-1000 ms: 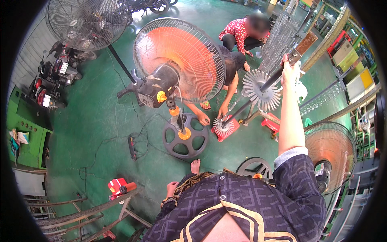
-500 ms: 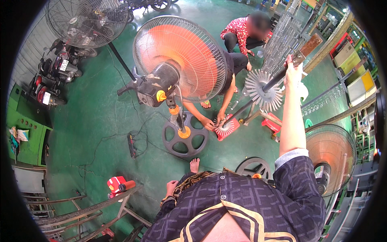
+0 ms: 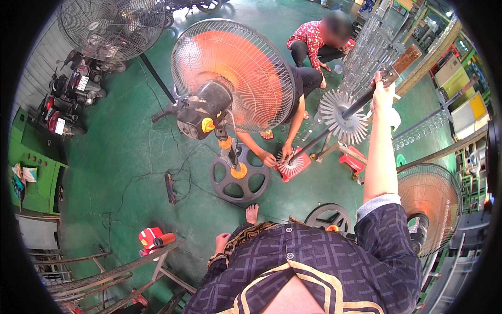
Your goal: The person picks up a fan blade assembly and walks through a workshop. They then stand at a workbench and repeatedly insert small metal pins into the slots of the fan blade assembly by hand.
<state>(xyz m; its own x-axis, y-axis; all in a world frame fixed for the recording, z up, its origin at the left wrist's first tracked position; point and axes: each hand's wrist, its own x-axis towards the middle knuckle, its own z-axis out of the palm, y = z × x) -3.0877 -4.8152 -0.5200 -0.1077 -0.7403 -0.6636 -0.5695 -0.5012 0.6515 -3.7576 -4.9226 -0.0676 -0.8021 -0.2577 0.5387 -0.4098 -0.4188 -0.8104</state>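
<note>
My right hand (image 3: 383, 94) is raised far out at the right, its fingers closed around the top end of a long dark metal shaft (image 3: 358, 103). Just past my fingers, a rusty-brown plate (image 3: 407, 58) sits at that end. Partway down the shaft is a grey disc with many radial blades (image 3: 345, 117). A smaller bladed disc (image 3: 291, 165) is at the low end, over a red stool (image 3: 302, 171), where a crouching co-worker's hands (image 3: 277, 158) touch it. My left hand (image 3: 221, 243) hangs low beside my body, apart from these things; its fingers are mostly hidden.
A big orange-bladed standing fan (image 3: 230, 73) on a round black base (image 3: 240, 189) stands ahead, partly hiding the co-worker. Another person (image 3: 308, 42) in red squats beyond. Cables and a power strip (image 3: 170, 188) lie on the floor. A metal frame (image 3: 115, 272) is at lower left.
The shaft and its larger bladed disc have shifted slightly right, and my right hand has moved a little with them. The co-worker's hands have moved slightly at the smaller disc.
</note>
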